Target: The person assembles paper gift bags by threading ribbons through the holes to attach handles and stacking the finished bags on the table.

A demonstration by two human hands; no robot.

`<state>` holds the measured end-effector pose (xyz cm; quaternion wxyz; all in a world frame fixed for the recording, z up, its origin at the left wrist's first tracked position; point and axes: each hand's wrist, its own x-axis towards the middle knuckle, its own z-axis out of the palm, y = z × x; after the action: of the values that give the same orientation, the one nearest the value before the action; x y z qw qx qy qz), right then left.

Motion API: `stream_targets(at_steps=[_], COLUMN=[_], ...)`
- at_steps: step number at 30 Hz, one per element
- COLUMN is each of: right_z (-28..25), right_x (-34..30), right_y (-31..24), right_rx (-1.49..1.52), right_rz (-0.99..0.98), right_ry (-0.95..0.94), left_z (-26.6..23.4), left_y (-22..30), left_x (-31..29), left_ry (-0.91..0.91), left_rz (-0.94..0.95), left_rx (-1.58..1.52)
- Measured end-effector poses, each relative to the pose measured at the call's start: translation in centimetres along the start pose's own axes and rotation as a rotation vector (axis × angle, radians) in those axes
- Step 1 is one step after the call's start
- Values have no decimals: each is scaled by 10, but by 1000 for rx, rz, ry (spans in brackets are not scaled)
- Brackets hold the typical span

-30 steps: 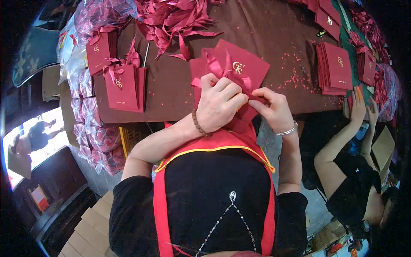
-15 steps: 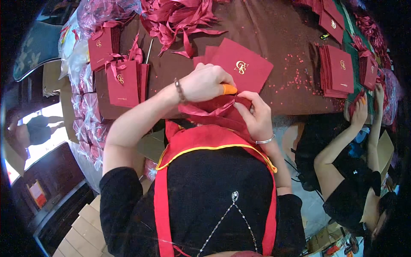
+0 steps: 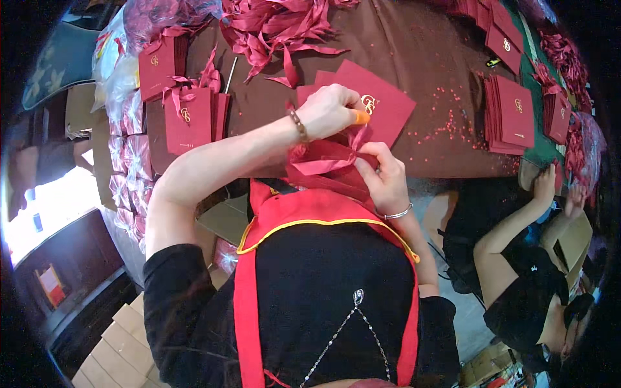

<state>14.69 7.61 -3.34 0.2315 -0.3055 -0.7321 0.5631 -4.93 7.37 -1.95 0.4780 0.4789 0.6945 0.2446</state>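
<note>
My left hand [image 3: 333, 113], with an orange cover on its thumb, is closed on one end of a red ribbon [image 3: 359, 136] and pulls it upward. Just below it, my right hand [image 3: 385, 171] pinches the ribbon near its knot between thumb and fingers. A wide ribbon loop [image 3: 320, 166] spreads out to the left of the knot. Beneath lies something flat and dark red, mostly hidden by the ribbon and my hands. Behind my hands a square red card or bag [image 3: 385, 103] with a gold emblem lies tilted on other red pieces.
Loose red ribbons [image 3: 278, 32] are heaped on the brown-covered table [image 3: 401, 39]. Red ribboned bags [image 3: 187, 123] stand at left, beside a thin white stick [image 3: 231, 74]. At right is a stack of red bags [image 3: 511, 113], with red scraps scattered nearby. Another person [image 3: 517, 258] works at far right.
My left hand has moved up and to the right, drawing the ribbon end upward from the knot. My right hand keeps its pinch, nearly in place.
</note>
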Motion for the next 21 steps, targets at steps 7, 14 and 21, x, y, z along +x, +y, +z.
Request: stream_targets(at_steps=[7, 14, 21], right_z=[-7, -5, -7], right_x=[-2, 0, 2], right_y=[12, 22, 22], right_rx=[-3, 16, 24], right_rz=[44, 44, 81], right_ry=[17, 38, -11], left_z=[-36, -47, -29], left_y=[7, -5, -15], left_x=[-8, -27, -10], left_ry=[286, 64, -119], left_rz=[311, 65, 130], left_rx=[-134, 365, -302])
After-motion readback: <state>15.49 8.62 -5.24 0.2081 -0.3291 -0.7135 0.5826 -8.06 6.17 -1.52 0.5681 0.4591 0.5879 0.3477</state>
